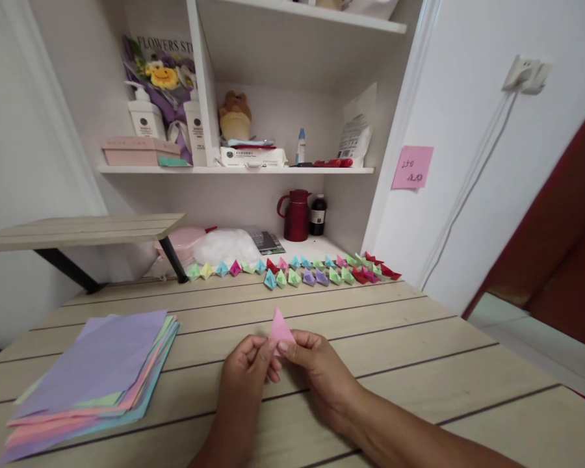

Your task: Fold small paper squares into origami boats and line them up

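Between both hands, just above the table, is a small piece of folded pink paper [279, 330] with a pointed triangular top. My left hand [251, 364] pinches its lower left side, fingers curled. On the lower right, my right hand [316, 364] grips it with the thumb laid over the front. The paper's bottom part is hidden behind the fingers. Farther back, rows of small folded paper boats [309, 277] in several colours line the table's rear edge. Left of my hands lies a stack of coloured paper sheets [102, 364], a purple one on top.
The slatted wooden table [394, 338] carries a raised wooden stand [78, 231] with black legs at its back left. White shelves [273, 170] behind hold bottles, boxes and a dark red jug [296, 218]. A pink note [412, 167] is stuck to the right wall, near a hanging cable [472, 175].
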`<action>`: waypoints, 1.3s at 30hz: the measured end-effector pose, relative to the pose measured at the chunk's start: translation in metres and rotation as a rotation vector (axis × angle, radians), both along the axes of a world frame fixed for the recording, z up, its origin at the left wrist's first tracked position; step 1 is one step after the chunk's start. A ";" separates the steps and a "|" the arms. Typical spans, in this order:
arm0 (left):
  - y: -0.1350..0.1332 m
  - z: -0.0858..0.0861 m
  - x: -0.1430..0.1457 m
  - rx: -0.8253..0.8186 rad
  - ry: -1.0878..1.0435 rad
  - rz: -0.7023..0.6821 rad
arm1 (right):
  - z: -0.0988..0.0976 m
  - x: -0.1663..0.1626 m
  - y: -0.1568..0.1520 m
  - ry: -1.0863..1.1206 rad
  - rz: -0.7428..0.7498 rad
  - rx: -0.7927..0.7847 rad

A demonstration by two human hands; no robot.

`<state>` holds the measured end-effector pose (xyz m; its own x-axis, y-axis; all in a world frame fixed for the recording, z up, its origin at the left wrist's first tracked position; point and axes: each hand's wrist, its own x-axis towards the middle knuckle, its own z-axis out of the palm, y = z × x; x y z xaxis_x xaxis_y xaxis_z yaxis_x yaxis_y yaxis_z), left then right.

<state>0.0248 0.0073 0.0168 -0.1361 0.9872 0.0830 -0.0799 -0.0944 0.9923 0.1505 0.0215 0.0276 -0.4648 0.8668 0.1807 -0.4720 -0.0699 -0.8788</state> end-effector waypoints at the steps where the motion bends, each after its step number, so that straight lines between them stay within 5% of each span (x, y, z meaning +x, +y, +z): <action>1: 0.000 0.000 0.000 -0.005 0.016 0.014 | 0.000 0.000 -0.001 -0.010 -0.008 -0.003; 11: -0.005 0.006 -0.004 -0.024 0.166 0.020 | -0.004 0.014 0.004 -0.131 -0.168 -0.081; 17: 0.004 -0.004 -0.011 -0.089 0.080 -0.234 | -0.003 0.020 0.010 -0.080 -0.055 -0.006; 25: -0.003 0.001 -0.016 -0.031 -0.075 -0.297 | 0.006 0.025 0.000 -0.121 0.013 0.123; 39: -0.004 0.001 -0.014 -0.048 0.010 -0.307 | 0.008 0.028 0.002 -0.123 -0.008 0.104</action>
<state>0.0108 0.0028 0.0175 0.1700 0.9848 0.0351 -0.0878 -0.0203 0.9959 0.1786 0.0231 0.0354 -0.4823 0.8501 0.2117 -0.3608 0.0274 -0.9322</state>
